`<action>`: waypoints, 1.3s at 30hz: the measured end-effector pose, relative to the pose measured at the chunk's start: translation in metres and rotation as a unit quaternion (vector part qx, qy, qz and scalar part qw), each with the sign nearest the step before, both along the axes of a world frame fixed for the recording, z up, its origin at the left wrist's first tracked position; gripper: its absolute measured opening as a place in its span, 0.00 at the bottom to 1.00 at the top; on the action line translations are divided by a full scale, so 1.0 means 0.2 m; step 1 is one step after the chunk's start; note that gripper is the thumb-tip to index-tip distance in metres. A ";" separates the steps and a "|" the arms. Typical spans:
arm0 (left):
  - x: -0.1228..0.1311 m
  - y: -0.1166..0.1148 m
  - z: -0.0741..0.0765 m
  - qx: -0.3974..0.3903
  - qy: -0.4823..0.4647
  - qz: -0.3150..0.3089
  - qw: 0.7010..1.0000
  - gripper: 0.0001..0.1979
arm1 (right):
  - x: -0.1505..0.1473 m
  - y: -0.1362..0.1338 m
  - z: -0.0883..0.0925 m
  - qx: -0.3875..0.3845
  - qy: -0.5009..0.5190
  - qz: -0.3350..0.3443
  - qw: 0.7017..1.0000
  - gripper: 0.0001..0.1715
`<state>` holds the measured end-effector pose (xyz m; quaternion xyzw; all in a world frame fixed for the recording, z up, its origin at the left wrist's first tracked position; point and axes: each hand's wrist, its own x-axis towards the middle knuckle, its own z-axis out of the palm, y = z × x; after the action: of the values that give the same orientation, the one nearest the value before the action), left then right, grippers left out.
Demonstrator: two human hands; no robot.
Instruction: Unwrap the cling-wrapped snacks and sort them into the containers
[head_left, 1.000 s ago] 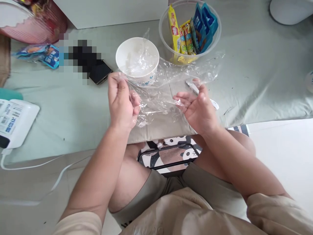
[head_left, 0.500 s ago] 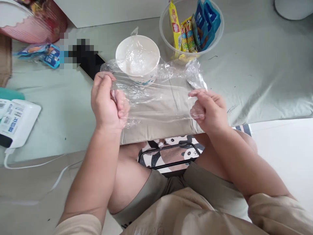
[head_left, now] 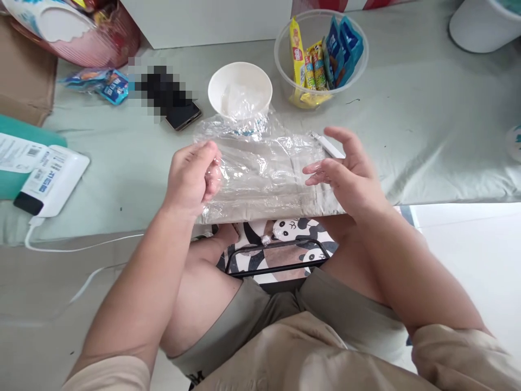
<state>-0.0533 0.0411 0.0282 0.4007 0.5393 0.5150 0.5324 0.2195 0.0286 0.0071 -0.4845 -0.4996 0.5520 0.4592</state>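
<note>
The cloth-covered counter (head_left: 423, 108) is pale green. The left hand (head_left: 189, 176) is clenched on one side of a clear plastic film (head_left: 260, 168), which stretches across toward the right hand (head_left: 354, 179). That hand has its fingers parted; whether they touch the film, I cannot tell. Beyond and between the hands stands a white paper bowl (head_left: 240, 81); past the right hand, a translucent plastic tub (head_left: 285, 54) holds snack packets (head_left: 311, 68).
</note>
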 end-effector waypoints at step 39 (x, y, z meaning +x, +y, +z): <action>-0.08 -0.06 -0.16 0.177 0.085 -0.119 0.973 0.12 | 0.08 -0.10 0.10 0.007 -0.205 0.116 0.972 0.22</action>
<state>-0.0700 0.0300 -0.0041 0.5920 0.4319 0.4991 0.4624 0.2350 0.0090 0.0268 -0.5229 -0.6400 0.4866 0.2831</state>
